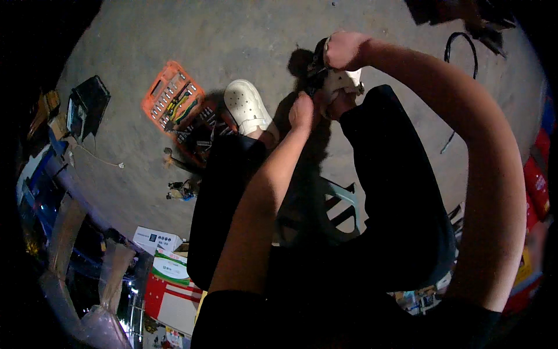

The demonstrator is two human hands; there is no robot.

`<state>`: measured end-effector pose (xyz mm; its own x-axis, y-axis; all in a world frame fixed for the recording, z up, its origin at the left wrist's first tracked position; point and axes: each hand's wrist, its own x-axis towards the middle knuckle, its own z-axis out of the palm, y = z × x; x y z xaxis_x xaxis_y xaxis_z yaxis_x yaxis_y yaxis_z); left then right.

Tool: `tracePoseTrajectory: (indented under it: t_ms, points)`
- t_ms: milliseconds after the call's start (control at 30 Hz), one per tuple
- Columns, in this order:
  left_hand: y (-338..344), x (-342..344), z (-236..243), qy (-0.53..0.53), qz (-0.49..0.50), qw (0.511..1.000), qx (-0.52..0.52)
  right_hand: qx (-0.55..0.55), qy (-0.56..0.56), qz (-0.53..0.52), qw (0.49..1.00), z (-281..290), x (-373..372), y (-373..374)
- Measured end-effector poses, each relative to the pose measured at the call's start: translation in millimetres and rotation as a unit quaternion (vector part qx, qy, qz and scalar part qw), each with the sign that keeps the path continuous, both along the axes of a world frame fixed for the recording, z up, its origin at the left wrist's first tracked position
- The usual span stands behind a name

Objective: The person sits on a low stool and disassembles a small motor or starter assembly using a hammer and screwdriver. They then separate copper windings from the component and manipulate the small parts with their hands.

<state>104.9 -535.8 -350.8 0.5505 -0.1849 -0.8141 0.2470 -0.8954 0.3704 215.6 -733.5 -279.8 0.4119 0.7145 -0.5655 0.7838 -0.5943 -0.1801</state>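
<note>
My right hand (344,50) is closed around part of a dark object (317,70) beside my right white clog (343,81); its fingers partly hide the object. My left hand (301,112) is closed at that object's lower end, with what it grips too shadowed to identify. My left foot, in another white clog (244,104), rests on the concrete floor. An open orange tool case (156,93) with sockets and pliers lies to its left, partly behind my left leg.
Beneath me is a plastic stool (349,206). A black cable (474,58) loops at right. A black panel (87,107), a thin cord (104,160) and small dark parts (180,189) lie at left. Boxes (154,238) and plastic-wrapped items (70,244) fill the lower left.
</note>
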Motion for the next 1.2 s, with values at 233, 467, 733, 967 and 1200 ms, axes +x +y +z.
tracePoseTrajectory:
  t_ms: [233,467,733,967,1200]
  points:
    - [1.0,-8.0,5.1,-0.110,-0.199,0.974,-0.002,0.133,0.124,-0.076,0.980,-79.2,12.6,-39.2]
    - [1.6,-25.8,-26.6,-0.205,0.021,0.972,0.115,0.109,-0.021,-0.010,0.994,-76.0,34.8,-31.4]
    - [14.4,-19.7,-18.8,-0.283,0.173,0.943,0.001,0.063,0.004,-0.340,0.938,-79.7,41.3,-1.5]
    - [-10.3,12.5,-17.8,-0.247,0.118,0.949,-0.158,-0.008,-0.023,-0.564,0.825,-27.8,-24.0,-28.6]
    - [-26.4,16.4,-15.0,-0.089,0.207,0.956,-0.188,-0.009,-0.062,-0.735,0.675,-34.2,-118.4,-77.6]
